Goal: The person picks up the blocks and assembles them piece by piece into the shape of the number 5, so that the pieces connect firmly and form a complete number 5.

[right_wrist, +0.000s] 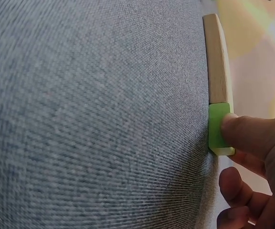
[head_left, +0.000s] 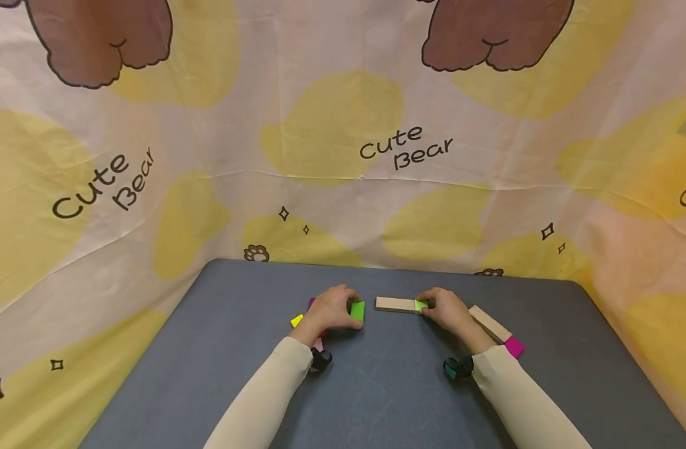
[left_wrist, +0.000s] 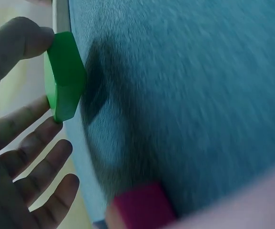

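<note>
My left hand pinches a bright green block between thumb and fingertips, on the far half of the grey table. In the left wrist view that green block is tilted close over the surface, its shadow beside it, with the other fingers spread. To the right, my right hand pinches the light green end of a flat wooden stick. The right wrist view has the thumb on the green end, which is in line with the bare wood. The stick lies along the table.
Right of my right hand lies another wooden stick with a magenta end, set at a slant. Yellow, pink and purple pieces are partly hidden around my left hand. A bear-print cloth hangs behind the table.
</note>
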`<state>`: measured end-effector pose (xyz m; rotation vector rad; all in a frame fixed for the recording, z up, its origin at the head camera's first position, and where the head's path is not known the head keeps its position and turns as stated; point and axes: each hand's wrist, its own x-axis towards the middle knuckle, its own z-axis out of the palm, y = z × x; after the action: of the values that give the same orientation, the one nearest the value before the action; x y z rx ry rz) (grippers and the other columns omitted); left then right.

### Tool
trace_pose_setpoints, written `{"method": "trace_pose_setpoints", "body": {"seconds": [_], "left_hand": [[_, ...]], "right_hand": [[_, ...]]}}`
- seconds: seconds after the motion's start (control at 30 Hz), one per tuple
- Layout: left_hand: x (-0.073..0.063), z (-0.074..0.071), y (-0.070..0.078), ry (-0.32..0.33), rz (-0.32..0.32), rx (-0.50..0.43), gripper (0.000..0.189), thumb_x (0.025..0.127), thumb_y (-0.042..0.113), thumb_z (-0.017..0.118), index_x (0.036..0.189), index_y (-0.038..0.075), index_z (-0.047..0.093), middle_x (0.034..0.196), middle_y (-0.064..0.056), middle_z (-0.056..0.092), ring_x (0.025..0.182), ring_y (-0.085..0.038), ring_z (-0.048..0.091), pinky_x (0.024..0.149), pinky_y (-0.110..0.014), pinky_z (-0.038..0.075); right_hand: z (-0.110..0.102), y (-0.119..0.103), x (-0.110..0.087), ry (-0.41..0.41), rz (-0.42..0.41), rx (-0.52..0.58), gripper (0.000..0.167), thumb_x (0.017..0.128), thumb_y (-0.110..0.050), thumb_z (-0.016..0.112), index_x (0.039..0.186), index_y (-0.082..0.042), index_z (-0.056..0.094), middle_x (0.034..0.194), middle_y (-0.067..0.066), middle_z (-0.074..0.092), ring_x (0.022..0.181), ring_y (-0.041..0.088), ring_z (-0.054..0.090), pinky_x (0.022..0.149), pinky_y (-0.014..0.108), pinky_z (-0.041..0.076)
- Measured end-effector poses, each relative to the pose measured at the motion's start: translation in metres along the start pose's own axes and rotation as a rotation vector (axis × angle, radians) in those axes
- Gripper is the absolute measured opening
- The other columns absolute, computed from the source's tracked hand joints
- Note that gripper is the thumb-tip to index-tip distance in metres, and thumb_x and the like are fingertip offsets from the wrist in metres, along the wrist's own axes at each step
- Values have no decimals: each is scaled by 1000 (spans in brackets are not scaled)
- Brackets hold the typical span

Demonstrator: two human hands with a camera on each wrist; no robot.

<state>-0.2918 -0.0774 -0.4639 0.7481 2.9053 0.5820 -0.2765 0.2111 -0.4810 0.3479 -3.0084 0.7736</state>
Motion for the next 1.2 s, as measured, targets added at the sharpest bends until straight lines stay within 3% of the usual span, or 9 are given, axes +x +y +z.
{"method": "trace_pose_setpoints", "body": {"seconds": [0.4,0.7,1.2], "left_hand": [[18,14,6,-7,-68,-67,51,68,39,79,112,17,68,104,-2,60,88,-16,53,78,-33,47],[27,16,9,-6,-69,-68,52,68,38,81,113,16,68,105,-3,60,88,-16,52,76,-32,46],[29,19,12,6,-65,-53,53,70,39,81,116,17,68,108,-2,60,92,-18,51,77,-32,45]], "right_hand": [[0,0,1,-2,-3,-17,26,84,-13,72,110,-8,72,112,13,68,103,34,63,84,50,50],[-2,0,1,3,-21,-21,25,84,-12,72,109,-7,72,109,13,68,101,34,63,82,49,50],[-2,-2,1,0,-21,-25,26,84,-12,72,109,-7,72,109,13,68,101,34,63,82,49,50]]}}
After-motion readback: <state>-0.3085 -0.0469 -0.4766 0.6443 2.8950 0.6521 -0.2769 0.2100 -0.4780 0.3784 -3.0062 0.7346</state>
